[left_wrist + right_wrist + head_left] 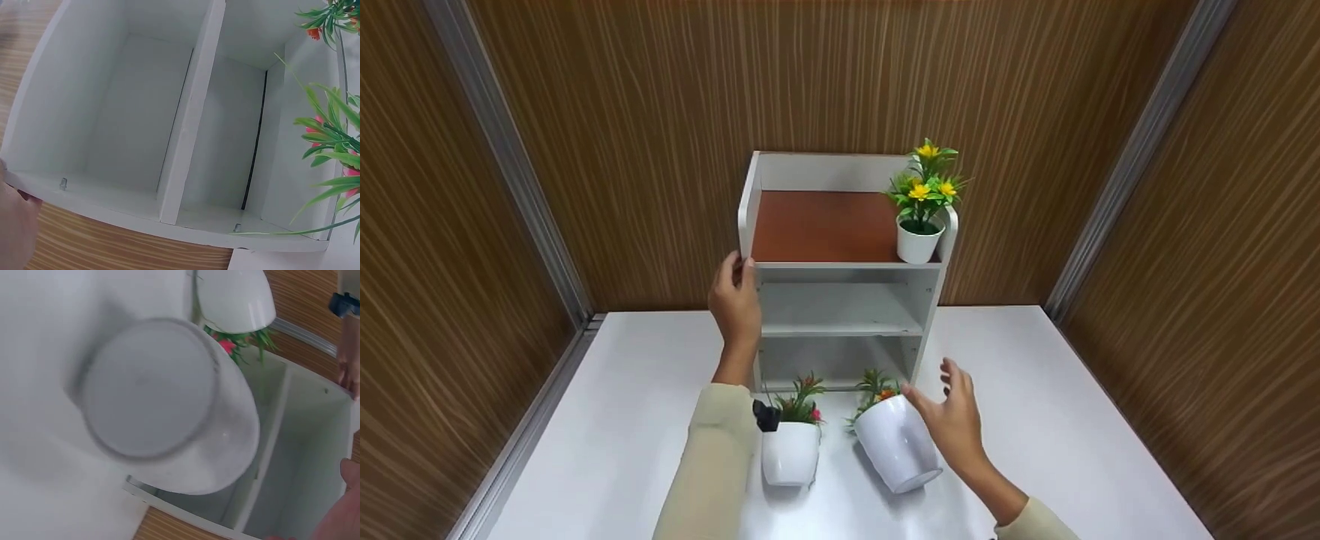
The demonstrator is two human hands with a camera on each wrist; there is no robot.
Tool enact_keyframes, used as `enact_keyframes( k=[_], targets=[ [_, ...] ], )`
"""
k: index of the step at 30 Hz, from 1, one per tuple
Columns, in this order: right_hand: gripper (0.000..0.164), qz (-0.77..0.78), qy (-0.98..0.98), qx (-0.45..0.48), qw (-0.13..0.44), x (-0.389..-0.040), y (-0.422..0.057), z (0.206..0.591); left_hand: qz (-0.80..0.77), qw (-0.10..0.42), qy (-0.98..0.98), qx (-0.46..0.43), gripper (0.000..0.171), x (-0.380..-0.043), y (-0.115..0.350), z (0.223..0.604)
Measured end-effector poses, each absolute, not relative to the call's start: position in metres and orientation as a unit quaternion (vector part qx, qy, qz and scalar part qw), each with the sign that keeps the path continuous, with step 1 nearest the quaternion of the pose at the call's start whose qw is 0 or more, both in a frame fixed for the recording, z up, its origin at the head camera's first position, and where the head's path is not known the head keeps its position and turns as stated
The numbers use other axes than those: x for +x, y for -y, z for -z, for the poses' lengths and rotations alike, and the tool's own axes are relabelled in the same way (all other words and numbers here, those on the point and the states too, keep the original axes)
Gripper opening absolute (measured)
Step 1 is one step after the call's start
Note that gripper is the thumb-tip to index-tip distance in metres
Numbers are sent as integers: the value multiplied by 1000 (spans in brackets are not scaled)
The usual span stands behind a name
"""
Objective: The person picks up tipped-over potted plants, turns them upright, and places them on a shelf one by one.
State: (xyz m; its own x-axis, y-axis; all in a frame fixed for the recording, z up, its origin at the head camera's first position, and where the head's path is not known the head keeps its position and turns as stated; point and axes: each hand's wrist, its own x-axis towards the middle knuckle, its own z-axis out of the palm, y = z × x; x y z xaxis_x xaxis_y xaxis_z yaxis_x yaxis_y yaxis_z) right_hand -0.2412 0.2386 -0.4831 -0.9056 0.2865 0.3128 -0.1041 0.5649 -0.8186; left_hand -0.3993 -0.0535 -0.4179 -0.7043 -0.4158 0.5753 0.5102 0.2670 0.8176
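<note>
A small white shelf unit with a brown top board [825, 229] stands against the back wall. My left hand [735, 300] grips the front edge of its left side panel [101, 199]. My right hand [956, 420] is open, its fingers spread, beside a white flower pot [896, 442]. That pot is tipped over, its round base [149, 388] facing the right wrist camera and its orange-flowered plant toward the shelf. Whether the right thumb touches the pot, I cannot tell. Left of it stands another white pot [790, 454] with pink flowers [351, 174].
A small white pot [919, 244] with yellow flowers [920, 192] stands at the right end of the top board. Beneath are a middle compartment [840, 304] and a lower compartment [832, 356]. Wood-patterned walls [1170, 285] enclose the white table [607, 420] on three sides.
</note>
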Motion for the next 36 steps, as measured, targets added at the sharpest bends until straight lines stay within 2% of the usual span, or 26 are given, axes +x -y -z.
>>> enact_keyframes(
  k=[11, 19, 29, 36],
  targets=[
    [101, -432, 888, -105, 114, -226, -248, 525, 611, 374, 697, -28, 37, -398, 54, 421],
    [110, -453, 880, -136, 37, -220, -249, 536, 605, 386, 696, -29, 35, -399, 55, 422],
    [115, -458, 877, -145, -3, -220, -251, 544, 613, 380, 692, -30, 36, -399, 54, 420],
    [112, -452, 881, -141, -10, -220, -252, 547, 614, 377, 693, -27, 37, -400, 54, 417]
  ],
)
